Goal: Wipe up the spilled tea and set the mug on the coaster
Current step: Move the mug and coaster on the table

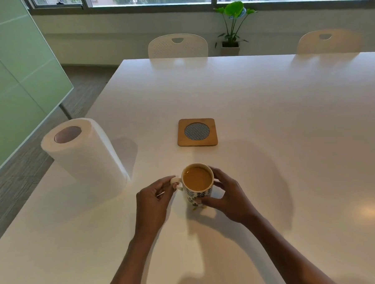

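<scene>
- Mug upright on the white table, near the front edge, full of milky tea, handle pointing left.
- Left hand: fingers curled round the handle, pinching it.
- Right hand: fingers spread and wrapped round the mug's right side, thumb on the front wall.
- Small yellowish wet patch at the mug's base, partly hidden by the right hand.
- Coaster just beyond the mug, apart from it, nothing on it.
- Paper towel roll standing to the left, untouched.
</scene>
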